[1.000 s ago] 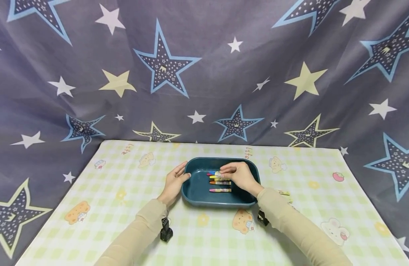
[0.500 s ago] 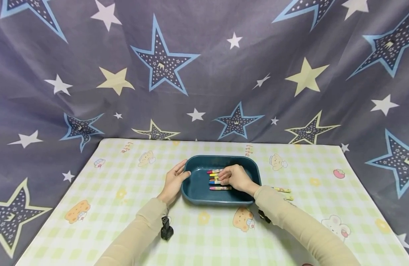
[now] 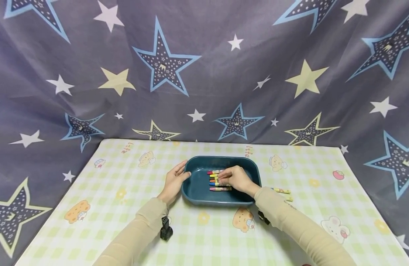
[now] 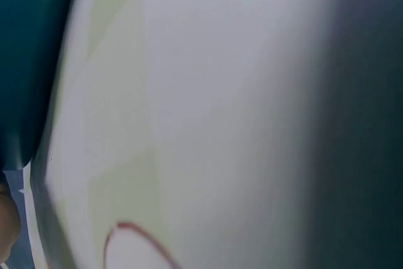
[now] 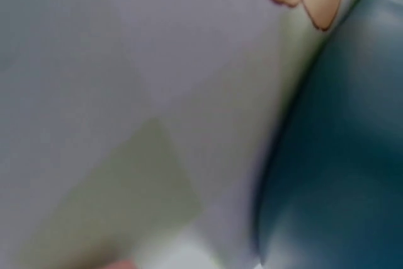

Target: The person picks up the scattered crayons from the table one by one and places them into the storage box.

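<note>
A dark teal tray [image 3: 198, 197] sits mid-table, with several wrapped crayons lying side by side in it. My left hand [image 3: 172, 183] grips the tray's left end, thumb over the rim and fingers along the outer wall. Inside the tray, my right hand [image 3: 238, 179] has its fingers curled over the crayons' right ends and pinches the orange crayon [image 3: 213, 181]. The fingertips partly hide that contact. Beside it lie a red crayon [image 3: 212, 172], a yellow crayon [image 3: 213, 175], a blue crayon [image 3: 214, 184] and a pink crayon [image 3: 220, 188]. Both wrist views show mostly cloth and tray wall.
More crayons [image 3: 282, 191] lie on the table right of the tray, partly behind the right sleeve [image 3: 284, 210]. A checked cloth [image 3: 111, 221] covers the table. A grey star-printed curtain [image 3: 208, 74] hangs behind the far edge.
The blue crayon has moved from the back of the row to between the orange and pink ones. My right hand has shifted slightly nearer. My left hand has stayed on the tray.
</note>
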`<state>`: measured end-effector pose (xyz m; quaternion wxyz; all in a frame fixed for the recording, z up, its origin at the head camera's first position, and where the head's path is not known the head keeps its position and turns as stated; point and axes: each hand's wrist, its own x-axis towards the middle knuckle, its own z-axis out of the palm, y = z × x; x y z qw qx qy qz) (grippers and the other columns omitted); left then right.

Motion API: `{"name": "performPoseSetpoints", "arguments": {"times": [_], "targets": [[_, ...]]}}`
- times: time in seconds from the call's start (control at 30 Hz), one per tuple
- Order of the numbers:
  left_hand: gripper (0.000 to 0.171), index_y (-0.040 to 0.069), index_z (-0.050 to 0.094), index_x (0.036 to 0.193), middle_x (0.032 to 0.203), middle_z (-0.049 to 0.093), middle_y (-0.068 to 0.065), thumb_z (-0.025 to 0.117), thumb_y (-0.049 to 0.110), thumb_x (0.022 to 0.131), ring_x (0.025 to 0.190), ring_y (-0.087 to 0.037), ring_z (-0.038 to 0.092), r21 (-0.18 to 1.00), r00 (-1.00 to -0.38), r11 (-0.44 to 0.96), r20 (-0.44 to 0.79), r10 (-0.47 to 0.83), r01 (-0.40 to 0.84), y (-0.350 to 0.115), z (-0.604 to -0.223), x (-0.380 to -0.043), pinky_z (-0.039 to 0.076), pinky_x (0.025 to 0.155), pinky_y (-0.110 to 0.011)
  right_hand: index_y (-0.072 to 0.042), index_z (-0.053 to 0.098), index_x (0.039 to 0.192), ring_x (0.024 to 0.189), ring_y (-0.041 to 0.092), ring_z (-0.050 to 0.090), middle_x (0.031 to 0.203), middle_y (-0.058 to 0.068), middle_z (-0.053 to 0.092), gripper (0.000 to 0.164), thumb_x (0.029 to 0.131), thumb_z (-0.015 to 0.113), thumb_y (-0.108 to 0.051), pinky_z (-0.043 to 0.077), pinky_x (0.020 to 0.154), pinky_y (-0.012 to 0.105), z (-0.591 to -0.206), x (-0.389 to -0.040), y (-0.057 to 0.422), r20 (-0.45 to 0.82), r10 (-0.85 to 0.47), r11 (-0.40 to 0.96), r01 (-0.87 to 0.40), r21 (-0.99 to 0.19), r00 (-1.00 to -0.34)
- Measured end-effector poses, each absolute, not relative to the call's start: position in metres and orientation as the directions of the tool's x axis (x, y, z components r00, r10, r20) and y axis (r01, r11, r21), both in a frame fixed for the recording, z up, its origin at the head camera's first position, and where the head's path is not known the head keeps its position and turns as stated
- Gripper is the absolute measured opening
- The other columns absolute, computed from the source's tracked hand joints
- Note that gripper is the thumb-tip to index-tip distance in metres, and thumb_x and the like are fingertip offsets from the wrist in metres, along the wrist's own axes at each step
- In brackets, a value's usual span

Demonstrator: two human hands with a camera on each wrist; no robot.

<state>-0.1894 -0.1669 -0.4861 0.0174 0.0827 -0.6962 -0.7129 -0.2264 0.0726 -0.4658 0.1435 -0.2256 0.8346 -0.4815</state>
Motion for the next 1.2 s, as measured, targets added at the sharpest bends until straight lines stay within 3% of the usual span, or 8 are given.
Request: {"name": "performPoseSetpoints", "arguments": {"times": [0.3,0.67,0.87,1.03,1.2], "targets": [[0.055,0.007,0.04,0.139,0.141,0.041,-0.014,0.056,0.003,0.086,0.131,-0.025,0.038,0.992,-0.985,-0.043,-0.122,-0.123,-0.118,-0.17,-0.479,-0.189,0.035,0.106,-0.035,-0.003,0.072,0.101,0.083,0.018,0.066,0.094,0.01,0.071,0.025,0.081,0.068,-0.019,0.056,0.072,0.032,-0.461,-0.23,0.071,0.019,-0.485,0.346,-0.212,-0.914,-0.874],[0.054,0.006,0.04,0.138,0.141,0.04,-0.016,0.054,0.001,0.086,0.131,-0.025,0.037,0.989,-0.982,-0.044,-0.143,-0.123,-0.138,-0.165,-0.466,-0.178,0.035,0.106,-0.037,0.0,0.068,0.106,0.097,0.036,0.062,0.103,0.018,0.067,0.032,0.082,0.068,-0.02,0.05,0.088,0.048,-0.445,-0.22,0.093,-0.003,-0.453,0.213,-0.105,-0.971,-0.892],[0.054,0.009,0.04,0.139,0.142,0.04,-0.013,0.056,0.004,0.087,0.132,-0.023,0.037,0.991,-0.984,-0.057,-0.127,-0.124,-0.121,-0.169,-0.484,-0.187,0.034,0.107,-0.036,0.001,0.066,0.11,0.091,0.021,0.067,0.108,0.021,0.065,0.034,0.084,0.066,-0.021,0.052,0.088,0.041,-0.441,-0.221,0.12,0.009,-0.418,0.186,-0.095,-0.978,-0.908],[0.054,0.009,0.042,0.138,0.14,0.043,-0.012,0.056,0.005,0.086,0.13,-0.023,0.039,0.993,-0.983,-0.042,-0.114,-0.141,-0.11,-0.168,-0.487,-0.188,0.035,0.106,-0.035,0.011,0.058,0.115,0.089,0.012,0.067,0.107,0.024,0.064,0.039,0.089,0.06,-0.018,0.052,0.087,0.037,-0.421,-0.218,0.148,0.067,-0.424,0.102,-0.121,-0.987,-0.903],[0.054,0.01,0.042,0.138,0.14,0.043,-0.012,0.056,0.005,0.086,0.13,-0.023,0.04,0.994,-0.984,-0.037,-0.108,-0.139,-0.104,-0.167,-0.487,-0.189,0.036,0.106,-0.035,0.01,0.058,0.116,0.094,0.008,0.066,0.105,0.008,0.069,0.04,0.089,0.059,-0.02,0.052,0.086,0.026,-0.412,-0.217,0.179,0.099,-0.422,0.094,-0.152,-0.984,-0.901]]}}
